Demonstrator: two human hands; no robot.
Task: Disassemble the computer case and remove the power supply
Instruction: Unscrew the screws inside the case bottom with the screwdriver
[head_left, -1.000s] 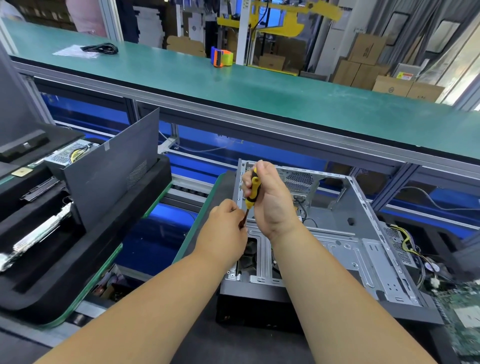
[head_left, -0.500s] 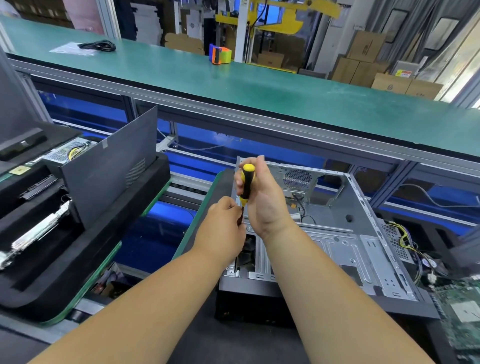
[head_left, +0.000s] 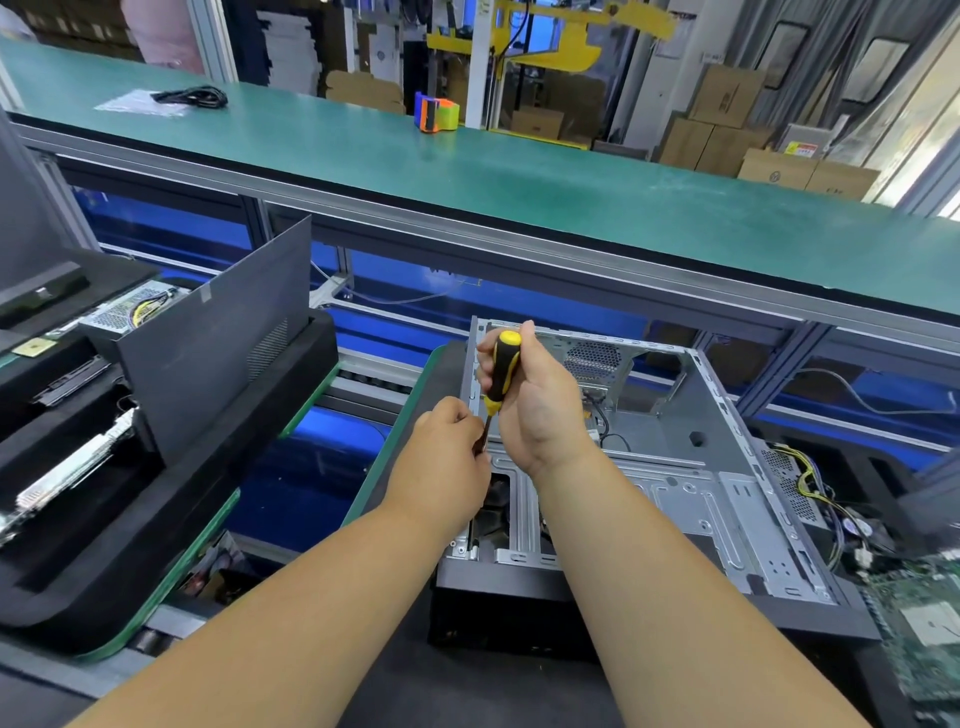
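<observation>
Over the near-left corner of the open computer case (head_left: 675, 467), the right hand (head_left: 540, 400) is curled tight round the black-and-yellow handle of a screwdriver (head_left: 503, 369), thumb and fingers wrapped about it with the yellow cap showing above the fist. The tool stands nearly upright, its long axis leaning slightly so the cap sits up and to the right and the shaft runs down and to the left. Just below, the left hand (head_left: 447, 457) pinches the dark shaft between curled fingertips, touching the right hand's heel; the tip itself is hidden behind the left hand. Both forearms reach in from the bottom edge, the left from lower left, the right from lower right, wrists converging above the case's front frame. The case lies on its side, open face up, its long axis running away and to the right, bare metal floor visible. A loose power supply (head_left: 795, 483) with yellow wires sits just beside the case's right wall. To the left, a dark side panel (head_left: 218, 338) stands upright in a black foam tray (head_left: 156, 519).
</observation>
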